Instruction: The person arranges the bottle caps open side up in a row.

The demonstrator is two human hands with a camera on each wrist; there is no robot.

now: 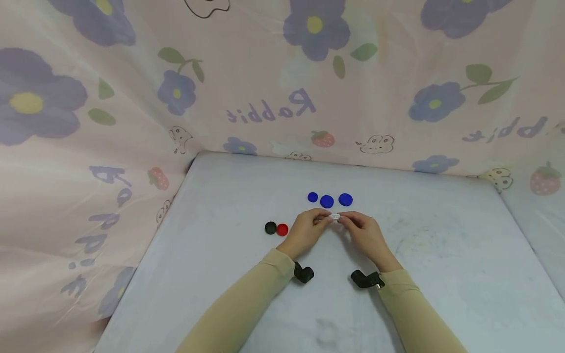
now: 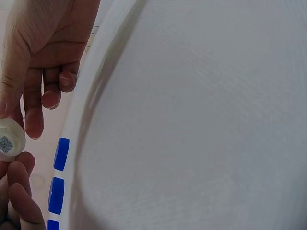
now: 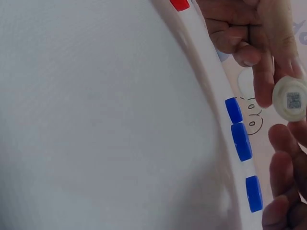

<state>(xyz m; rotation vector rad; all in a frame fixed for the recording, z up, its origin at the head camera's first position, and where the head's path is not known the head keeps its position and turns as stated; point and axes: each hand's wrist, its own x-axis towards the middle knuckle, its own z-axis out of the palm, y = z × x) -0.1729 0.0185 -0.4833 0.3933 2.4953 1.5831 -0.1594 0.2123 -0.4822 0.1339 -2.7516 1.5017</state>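
Observation:
My left hand [image 1: 304, 231] and right hand [image 1: 364, 234] meet over the table, pinching a small white round cap [image 1: 335, 216] between them from opposite sides. The wrist views show a grey square code [image 3: 294, 100] on the cap's face. Beyond the hands lie a smaller blue disc [image 1: 312, 197], a larger middle blue disc [image 1: 326, 201] and a right-hand blue disc [image 1: 346, 199]. To the left of my left hand, a red disc [image 1: 282, 229] sits beside a black disc [image 1: 270, 228].
A white table [image 1: 212, 274] spreads under both arms. Behind it and along the left hangs a pale pink curtain [image 1: 256, 63] printed with flowers and rabbits. Black wrist mounts [image 1: 303, 272] stick out below the sleeves.

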